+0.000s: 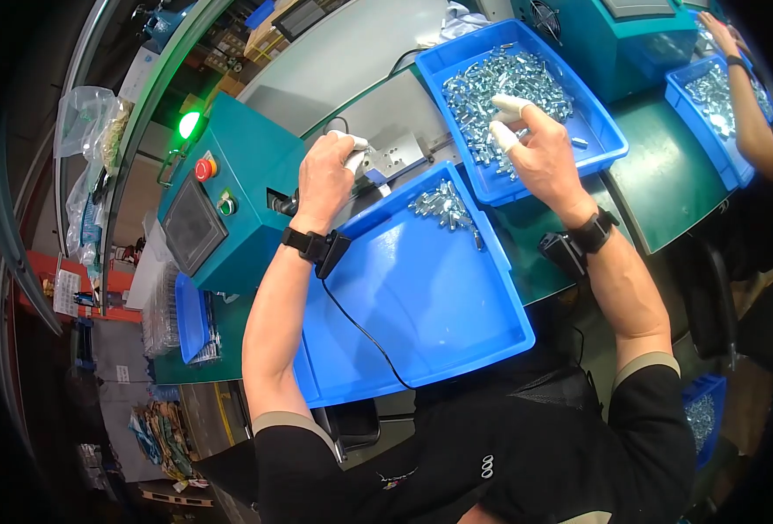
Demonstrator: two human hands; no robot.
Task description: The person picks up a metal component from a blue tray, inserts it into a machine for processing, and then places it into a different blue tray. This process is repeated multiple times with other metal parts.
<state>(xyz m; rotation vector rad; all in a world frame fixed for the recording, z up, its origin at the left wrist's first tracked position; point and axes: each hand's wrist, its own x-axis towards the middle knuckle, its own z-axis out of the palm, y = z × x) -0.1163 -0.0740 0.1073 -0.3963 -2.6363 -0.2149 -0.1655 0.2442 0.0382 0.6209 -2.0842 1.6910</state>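
Observation:
My left hand (327,175) is closed, with white covers on its fingertips, beside a metal fixture block (397,159) with small holes. Whatever its fingers pinch, if anything, is hidden. Above a blue tray (609,144) heaped with small shiny metal cylinders (483,92) hovers my right hand (545,162). Its thumb and forefinger, also in white covers, are apart, and I see nothing between them. Nearer to me sits a second blue tray (386,297), with a small pile of similar metal pieces (443,207) in its far right corner.
At left stands a teal machine (251,144) with a dark screen (193,229), a red button (204,168) and a lit green lamp (189,124). Another person's arm (747,109) reaches over a blue tray (710,131) at far right. A cable (365,332) hangs from my left wrist strap.

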